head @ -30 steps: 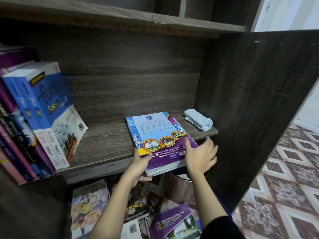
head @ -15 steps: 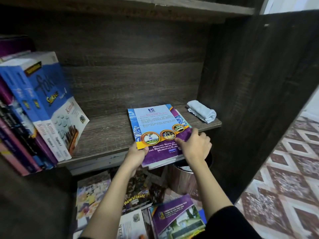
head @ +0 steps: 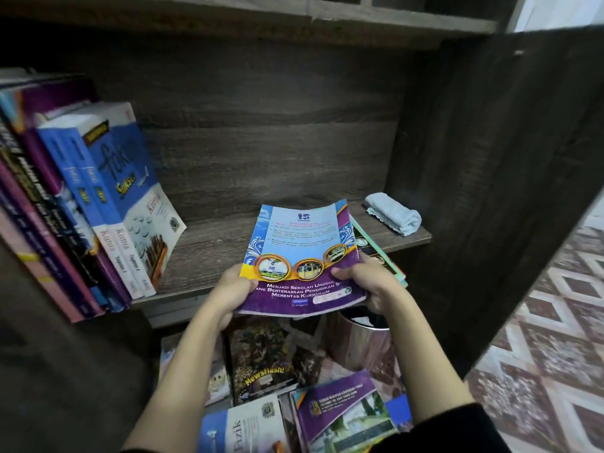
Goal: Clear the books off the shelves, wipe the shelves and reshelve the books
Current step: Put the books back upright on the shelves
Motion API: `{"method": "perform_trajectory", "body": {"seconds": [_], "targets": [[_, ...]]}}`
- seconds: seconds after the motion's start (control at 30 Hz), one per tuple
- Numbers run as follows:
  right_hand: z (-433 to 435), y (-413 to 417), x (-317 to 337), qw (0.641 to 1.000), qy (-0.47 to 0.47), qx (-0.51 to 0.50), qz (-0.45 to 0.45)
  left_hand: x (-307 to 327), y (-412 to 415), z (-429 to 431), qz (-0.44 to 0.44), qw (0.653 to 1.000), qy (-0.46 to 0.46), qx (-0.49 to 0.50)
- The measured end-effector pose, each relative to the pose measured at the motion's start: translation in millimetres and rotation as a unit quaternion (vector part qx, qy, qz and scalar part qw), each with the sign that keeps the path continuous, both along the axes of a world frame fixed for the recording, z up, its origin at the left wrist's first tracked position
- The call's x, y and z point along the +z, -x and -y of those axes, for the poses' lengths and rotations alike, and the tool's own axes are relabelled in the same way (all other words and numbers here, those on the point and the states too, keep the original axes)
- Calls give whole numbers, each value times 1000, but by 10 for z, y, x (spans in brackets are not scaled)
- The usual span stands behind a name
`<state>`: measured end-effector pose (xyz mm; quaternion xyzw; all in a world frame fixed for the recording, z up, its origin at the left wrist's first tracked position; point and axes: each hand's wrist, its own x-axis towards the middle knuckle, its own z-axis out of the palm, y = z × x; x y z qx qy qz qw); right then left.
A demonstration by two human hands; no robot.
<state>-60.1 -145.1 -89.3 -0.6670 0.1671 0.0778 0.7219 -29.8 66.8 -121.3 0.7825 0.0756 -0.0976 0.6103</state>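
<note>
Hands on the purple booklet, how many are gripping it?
2. The left hand grips the purple booklet at its lower left edge; the right hand grips its lower right edge.

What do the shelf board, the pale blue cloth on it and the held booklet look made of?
Shelf board: likely wood-look laminate or veneer, matte; grey-brown grain, paler front edge. Cloth: soft fabric, perhaps terry; folded, fuzzy, matte. Booklet: thin paper with a slightly glossy printed cover; it curves in the grip.

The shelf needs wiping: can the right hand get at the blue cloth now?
Probably not right away: the right hand grips the purple booklet. Nothing stands between it and the blue cloth.
</note>
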Motion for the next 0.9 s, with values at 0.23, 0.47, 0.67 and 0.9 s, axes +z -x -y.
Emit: {"method": "perform_trajectory", "body": {"seconds": [0.23, 0.47, 0.67, 0.9], "targets": [[-181, 81, 213, 994, -40, -29, 98, 139, 47, -184, 1, 999, 38, -3], [-555, 226, 504, 961, 11, -43, 272, 751, 68, -403, 185, 969, 33, 163], [-1384, 238, 305, 906, 121, -79, 398, 1533, 436, -532, 365, 909, 94, 177], [-2118, 195, -14, 780, 300, -44, 548, 1634, 583, -831, 390, 895, 131, 171]]}}
